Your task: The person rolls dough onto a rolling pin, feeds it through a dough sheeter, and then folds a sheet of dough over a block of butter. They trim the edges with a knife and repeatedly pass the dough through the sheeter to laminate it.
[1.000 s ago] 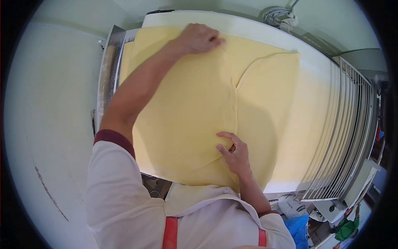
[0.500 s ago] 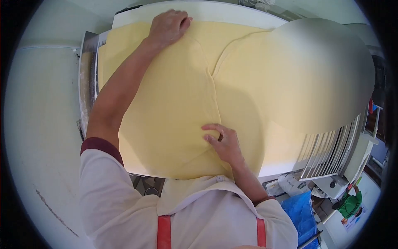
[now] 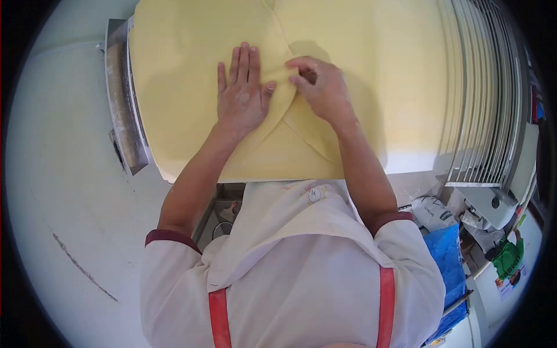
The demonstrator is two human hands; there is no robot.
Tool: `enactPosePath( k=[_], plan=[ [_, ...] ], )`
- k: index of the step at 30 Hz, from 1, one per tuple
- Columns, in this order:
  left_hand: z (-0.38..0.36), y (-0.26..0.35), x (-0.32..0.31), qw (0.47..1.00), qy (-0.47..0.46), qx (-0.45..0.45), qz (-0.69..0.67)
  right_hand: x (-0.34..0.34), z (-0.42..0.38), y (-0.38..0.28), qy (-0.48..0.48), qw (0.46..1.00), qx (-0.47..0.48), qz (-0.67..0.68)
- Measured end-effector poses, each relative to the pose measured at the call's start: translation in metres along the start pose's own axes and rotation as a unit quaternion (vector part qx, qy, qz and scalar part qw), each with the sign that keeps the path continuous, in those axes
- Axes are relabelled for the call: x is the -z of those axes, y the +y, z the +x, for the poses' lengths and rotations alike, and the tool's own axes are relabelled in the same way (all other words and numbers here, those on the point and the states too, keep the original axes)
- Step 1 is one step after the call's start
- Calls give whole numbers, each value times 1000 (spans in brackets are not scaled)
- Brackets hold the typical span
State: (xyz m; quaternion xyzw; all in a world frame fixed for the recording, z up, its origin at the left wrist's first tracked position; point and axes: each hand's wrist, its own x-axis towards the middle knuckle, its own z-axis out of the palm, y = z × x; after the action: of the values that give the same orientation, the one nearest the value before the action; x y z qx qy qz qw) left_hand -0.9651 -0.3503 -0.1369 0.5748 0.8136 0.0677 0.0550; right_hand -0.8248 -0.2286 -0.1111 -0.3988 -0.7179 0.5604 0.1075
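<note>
A wide sheet of pale yellow dough (image 3: 191,69) covers the work surface, with two of its edges meeting in an overlapping seam near the middle. Left of that seam my left hand (image 3: 243,101) lies flat on the dough, fingers stretched out and thumb apart. My right hand (image 3: 325,90) is at the seam, thumb and fingers pinched together on the dough's edge. A second loose edge runs diagonally below the hands, toward the near side of the sheet.
A metal bar guard (image 3: 487,116) stands over the right side of the surface. At the left end is a floury metal tray (image 3: 120,98). Down to the right are a blue plastic sheet (image 3: 447,261), bags (image 3: 432,213) and a person in a green shirt (image 3: 508,258).
My left hand has come from the far edge toward me and gone from curled to flat. My right hand has closed its fingers at the seam. The view has tilted downward.
</note>
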Motion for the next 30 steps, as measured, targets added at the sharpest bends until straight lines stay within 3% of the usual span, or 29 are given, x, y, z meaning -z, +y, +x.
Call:
enactPosePath(
  k=[3,6,8,9,10,13,15,16,17,19,21,23,26,28,30],
  plan=[
    [-3,3,0,1000,11,-1,3,51,-38,14,147,984,57,88],
    [-8,2,-6,1000,-2,-17,5,116,-122,41,323,928,75,167],
    [-12,-8,-22,999,12,-31,9,145,-193,81,424,890,103,130],
    [-11,-6,-18,998,4,-15,-65,156,-230,112,457,872,110,136],
    [-12,-20,-31,997,42,-60,-33,156,-260,133,525,839,1,144],
    [-6,-8,-21,994,-5,10,-108,170,-314,227,550,794,-188,179],
    [0,13,-18,1000,20,6,-6,178,-317,308,573,774,-236,130],
    [32,51,-15,998,11,-60,26,197,-301,341,596,784,-171,-4],
    [49,81,-19,994,-7,-97,56,215,-279,363,586,790,-106,-149],
    [90,128,-28,991,-16,-117,59,256,-246,367,565,787,-95,-229],
    [150,143,-52,997,16,-74,24,287,-211,437,404,854,-144,-294],
    [174,156,-60,997,3,-78,-21,333,-212,458,300,856,-191,-375],
    [122,161,-63,989,49,-136,-19,393,-206,487,260,841,-225,-418],
    [55,201,-40,994,-31,-99,43,412,-196,499,250,828,-253,-433],
    [-6,215,-36,989,-61,-135,4,417,-185,504,245,822,-269,-439]
  ],
)
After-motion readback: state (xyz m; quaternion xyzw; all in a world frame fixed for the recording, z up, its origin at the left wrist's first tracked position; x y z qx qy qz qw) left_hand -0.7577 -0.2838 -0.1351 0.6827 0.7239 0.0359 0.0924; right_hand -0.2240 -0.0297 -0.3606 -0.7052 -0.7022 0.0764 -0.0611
